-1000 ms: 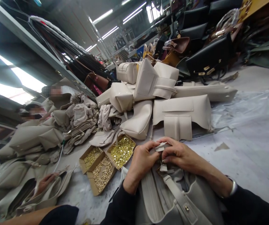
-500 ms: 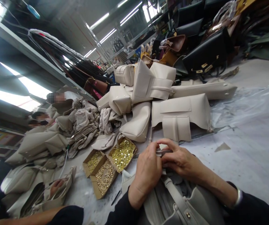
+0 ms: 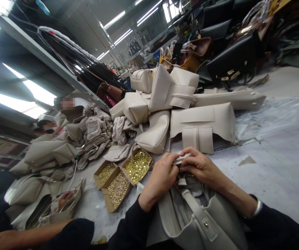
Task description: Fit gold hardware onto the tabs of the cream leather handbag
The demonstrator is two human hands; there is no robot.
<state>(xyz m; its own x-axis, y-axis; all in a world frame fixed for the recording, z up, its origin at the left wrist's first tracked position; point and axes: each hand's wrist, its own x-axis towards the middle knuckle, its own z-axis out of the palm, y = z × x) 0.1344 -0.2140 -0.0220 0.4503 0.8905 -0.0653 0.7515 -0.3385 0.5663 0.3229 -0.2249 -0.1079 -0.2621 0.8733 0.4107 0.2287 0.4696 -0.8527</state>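
A pale grey-beige handbag (image 3: pixel 206 215) stands open in front of me, with its lining and a tab with a brass-coloured stud showing. At its far rim, my left hand (image 3: pixel 161 177) is closed on a narrow pale leather strip (image 3: pixel 181 159). My right hand (image 3: pixel 204 170) pinches the same strip from the other side, fingertips close to the left ones. Whether the strip is a strap or part of the rim, I cannot tell. Any small part between the fingertips is hidden.
Left of my hands, cardboard trays (image 3: pixel 113 205) hold small gold-coloured metal pieces. Beige bags (image 3: pixel 201 119) are piled beyond, with black and brown bags (image 3: pixel 232 59) behind. A co-worker's hand (image 3: pixel 65 199) rests at another beige bag on the left. Clear plastic sheeting (image 3: pixel 279 118) lies right.
The view has shifted slightly, and more of the handbag's front shows. Both hands keep their grip on the strip, with the fingertips slightly repositioned.
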